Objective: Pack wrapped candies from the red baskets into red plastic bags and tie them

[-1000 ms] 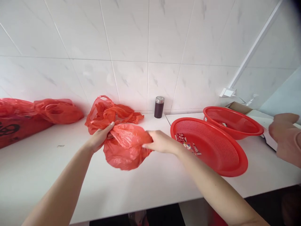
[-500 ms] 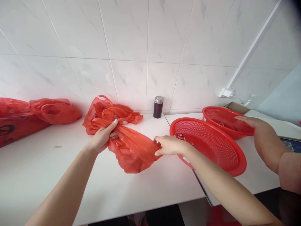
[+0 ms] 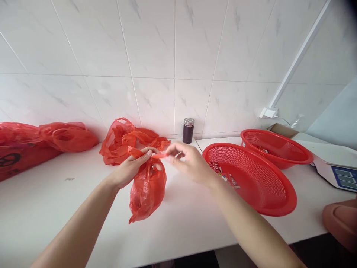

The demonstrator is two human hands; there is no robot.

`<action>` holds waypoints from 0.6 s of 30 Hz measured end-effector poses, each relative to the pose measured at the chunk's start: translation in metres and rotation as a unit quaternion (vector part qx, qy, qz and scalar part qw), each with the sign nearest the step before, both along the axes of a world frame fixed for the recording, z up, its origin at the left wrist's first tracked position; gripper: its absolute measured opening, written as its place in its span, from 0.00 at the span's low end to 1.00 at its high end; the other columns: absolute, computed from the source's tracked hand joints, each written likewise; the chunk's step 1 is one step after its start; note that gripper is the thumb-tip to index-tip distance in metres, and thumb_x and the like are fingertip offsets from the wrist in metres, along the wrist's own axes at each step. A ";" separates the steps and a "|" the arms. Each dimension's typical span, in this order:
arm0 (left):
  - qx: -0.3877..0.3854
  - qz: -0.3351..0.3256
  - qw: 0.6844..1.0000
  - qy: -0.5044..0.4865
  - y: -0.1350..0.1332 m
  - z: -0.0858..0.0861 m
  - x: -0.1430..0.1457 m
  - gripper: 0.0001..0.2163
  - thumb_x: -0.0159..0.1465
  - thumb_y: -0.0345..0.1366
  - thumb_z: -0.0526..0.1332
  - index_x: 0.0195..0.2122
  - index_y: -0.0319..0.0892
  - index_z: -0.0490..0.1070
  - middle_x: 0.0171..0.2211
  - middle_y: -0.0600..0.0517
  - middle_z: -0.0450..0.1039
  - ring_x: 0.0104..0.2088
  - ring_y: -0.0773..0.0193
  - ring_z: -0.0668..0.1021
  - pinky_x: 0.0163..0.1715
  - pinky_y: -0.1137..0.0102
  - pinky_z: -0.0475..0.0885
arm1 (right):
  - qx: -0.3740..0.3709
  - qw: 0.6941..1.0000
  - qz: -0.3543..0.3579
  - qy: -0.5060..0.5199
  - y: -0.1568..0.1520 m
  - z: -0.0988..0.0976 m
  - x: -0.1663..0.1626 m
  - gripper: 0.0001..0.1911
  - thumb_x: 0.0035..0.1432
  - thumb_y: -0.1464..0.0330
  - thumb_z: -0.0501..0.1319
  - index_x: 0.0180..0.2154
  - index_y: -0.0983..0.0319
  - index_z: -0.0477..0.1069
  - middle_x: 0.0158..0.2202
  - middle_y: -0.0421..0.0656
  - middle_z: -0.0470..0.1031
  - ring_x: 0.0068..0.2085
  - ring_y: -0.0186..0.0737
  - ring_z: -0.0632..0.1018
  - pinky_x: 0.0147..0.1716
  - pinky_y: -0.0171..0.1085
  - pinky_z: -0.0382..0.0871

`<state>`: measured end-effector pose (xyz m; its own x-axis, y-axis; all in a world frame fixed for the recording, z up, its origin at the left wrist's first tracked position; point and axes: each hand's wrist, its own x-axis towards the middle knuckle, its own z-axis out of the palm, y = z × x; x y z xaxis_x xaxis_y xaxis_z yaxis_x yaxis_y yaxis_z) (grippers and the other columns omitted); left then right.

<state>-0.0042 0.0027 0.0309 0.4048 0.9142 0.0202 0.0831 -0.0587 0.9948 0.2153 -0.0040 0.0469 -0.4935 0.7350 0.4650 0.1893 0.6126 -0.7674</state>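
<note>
In the centre of the frame we hold a red plastic bag (image 3: 147,191), bunched and hanging below our fingers over the white table (image 3: 97,230). Our left hand (image 3: 135,167) is closed on its gathered neck, thumb on top; our right hand (image 3: 188,162) pinches a thin strip of it between thumb and fingers, pulled out to the right. We can read no print on it.

Just behind, crumpled red bags (image 3: 115,147) lie against the wall. At the far left edge, a larger red bag (image 3: 25,163) bears a bold black rounded mark, with smaller dark marks beneath that we cannot read. Right of centre stands a dark flask (image 3: 188,133); the emblem on its silver lid is too small to make out.

On the right are 2 red baskets: the nearer basket (image 3: 262,178) holds printed packets (image 3: 232,181) with illegible lettering, and the farther basket (image 3: 290,149) has a small white label on its side. At the right edge, the blue panel of a scale (image 3: 347,178) shows 3 windows, their digits unreadable.
</note>
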 end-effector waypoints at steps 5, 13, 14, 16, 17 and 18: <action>0.051 -0.072 0.992 0.095 -0.004 0.007 -0.003 0.11 0.63 0.43 0.60 0.42 0.45 0.75 0.37 0.49 0.75 0.38 0.59 0.77 0.38 0.67 0.72 | -0.024 0.996 0.083 0.023 -0.005 -0.004 -0.003 0.10 0.61 0.61 0.60 0.44 0.54 0.73 0.47 0.41 0.72 0.51 0.38 0.72 0.54 0.41 0.63; 0.219 0.008 0.948 0.231 0.001 -0.022 0.015 0.09 0.51 0.23 0.53 0.28 0.43 0.66 0.24 0.57 0.67 0.23 0.69 0.68 0.22 0.74 0.62 | -0.194 0.975 -0.007 0.105 0.025 -0.071 -0.028 0.15 0.67 0.63 0.50 0.49 0.57 0.70 0.47 0.42 0.74 0.49 0.38 0.74 0.51 0.40 0.65; 0.258 0.048 0.935 0.238 0.001 -0.031 0.017 0.11 0.50 0.22 0.52 0.30 0.44 0.65 0.26 0.57 0.67 0.23 0.69 0.67 0.22 0.74 0.62 | -0.216 0.970 0.006 0.112 0.024 -0.076 -0.027 0.15 0.66 0.65 0.51 0.50 0.56 0.70 0.47 0.41 0.74 0.48 0.38 0.74 0.50 0.40 0.66; 0.331 0.116 0.906 0.235 -0.002 -0.047 0.021 0.14 0.50 0.22 0.52 0.36 0.44 0.65 0.35 0.54 0.70 0.27 0.68 0.71 0.26 0.73 0.65 | -0.255 0.959 0.043 0.114 0.021 -0.081 -0.024 0.15 0.64 0.67 0.52 0.50 0.55 0.70 0.45 0.40 0.75 0.46 0.37 0.75 0.48 0.39 0.67; 0.355 0.141 0.896 0.229 -0.004 -0.054 0.023 0.15 0.51 0.22 0.52 0.38 0.45 0.65 0.40 0.52 0.71 0.30 0.67 0.73 0.29 0.72 0.68 | -0.272 0.954 0.065 0.109 0.021 -0.083 -0.023 0.15 0.62 0.68 0.53 0.49 0.55 0.71 0.43 0.39 0.75 0.44 0.37 0.75 0.46 0.38 0.67; 0.364 0.159 0.890 0.225 -0.006 -0.059 0.025 0.15 0.53 0.23 0.53 0.40 0.45 0.65 0.43 0.51 0.70 0.33 0.66 0.74 0.32 0.71 0.69 | -0.288 0.949 0.083 0.098 0.021 -0.084 -0.021 0.14 0.61 0.69 0.53 0.46 0.56 0.71 0.40 0.39 0.75 0.42 0.36 0.76 0.44 0.37 0.68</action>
